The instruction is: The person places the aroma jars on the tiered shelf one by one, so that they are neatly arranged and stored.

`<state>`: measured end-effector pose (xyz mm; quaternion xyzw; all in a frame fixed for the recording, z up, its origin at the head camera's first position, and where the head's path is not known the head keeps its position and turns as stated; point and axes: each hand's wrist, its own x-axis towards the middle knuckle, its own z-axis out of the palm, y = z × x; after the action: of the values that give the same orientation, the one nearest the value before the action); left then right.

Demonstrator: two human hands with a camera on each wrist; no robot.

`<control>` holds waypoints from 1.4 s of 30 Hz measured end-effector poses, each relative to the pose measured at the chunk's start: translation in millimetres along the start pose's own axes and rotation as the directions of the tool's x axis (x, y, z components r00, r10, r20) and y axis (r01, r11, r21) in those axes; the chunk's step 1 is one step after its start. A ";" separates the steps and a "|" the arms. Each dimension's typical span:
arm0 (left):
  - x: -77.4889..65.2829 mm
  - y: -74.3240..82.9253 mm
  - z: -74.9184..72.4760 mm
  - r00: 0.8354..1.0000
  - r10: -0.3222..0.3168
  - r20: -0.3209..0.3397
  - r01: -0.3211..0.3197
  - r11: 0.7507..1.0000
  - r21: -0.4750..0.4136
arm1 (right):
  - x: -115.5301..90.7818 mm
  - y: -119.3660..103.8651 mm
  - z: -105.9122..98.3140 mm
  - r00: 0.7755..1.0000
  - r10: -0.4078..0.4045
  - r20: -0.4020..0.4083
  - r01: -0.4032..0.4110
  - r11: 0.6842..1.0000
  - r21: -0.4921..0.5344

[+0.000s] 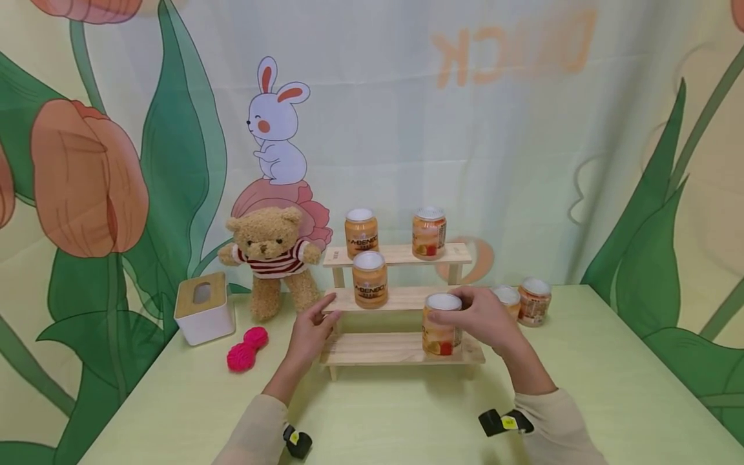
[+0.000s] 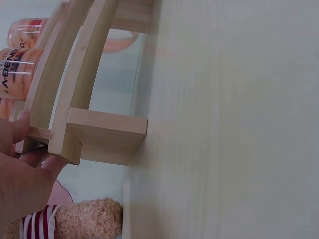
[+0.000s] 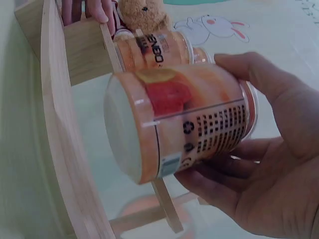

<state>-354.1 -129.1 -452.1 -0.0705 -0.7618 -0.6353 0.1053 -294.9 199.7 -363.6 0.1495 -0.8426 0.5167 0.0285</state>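
Beige sleeves (image 1: 256,429) lead to the right hand (image 1: 488,320), gripping an orange-labelled jar (image 1: 440,336) near its white lid (image 1: 443,301), seemingly keeping its base (image 3: 122,134) free above the bottom shelf (image 1: 372,349) of a wooden three-tier stand (image 1: 395,257), while the left hand (image 1: 308,334) pinches the middle shelf (image 1: 403,299), apparently for steadiness.

A tulip-printed curtain (image 1: 378,129) hangs behind the pale table (image 1: 395,413).

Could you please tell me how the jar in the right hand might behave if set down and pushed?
The jar is probably stiff: its round wall shows no visible dent where the right hand grips it. Its glossy surface might be slippery. Laid on its side, its cylindrical body would likely roll.
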 end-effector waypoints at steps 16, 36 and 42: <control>0.9 -0.6 1.1 1.000 0.013 -0.016 -0.013 1.000 0.019 | 4.9 -14.2 17.5 0.965 -0.055 -0.258 0.064 0.998 0.026; 0.0 0.3 -1.4 1.000 0.021 0.010 -0.021 1.000 -0.019 | 26.2 -5.0 26.7 0.913 -0.110 -0.392 0.119 0.993 0.001; -1.1 0.4 -1.4 1.000 0.015 0.015 -0.014 0.999 -0.039 | 35.2 -2.5 31.3 0.907 -0.062 -0.418 0.082 0.996 0.031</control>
<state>-352.8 -130.4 -451.8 -0.0828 -0.7496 -0.6486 0.1028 -324.5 163.3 -368.8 0.0675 -0.7986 0.5550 0.2228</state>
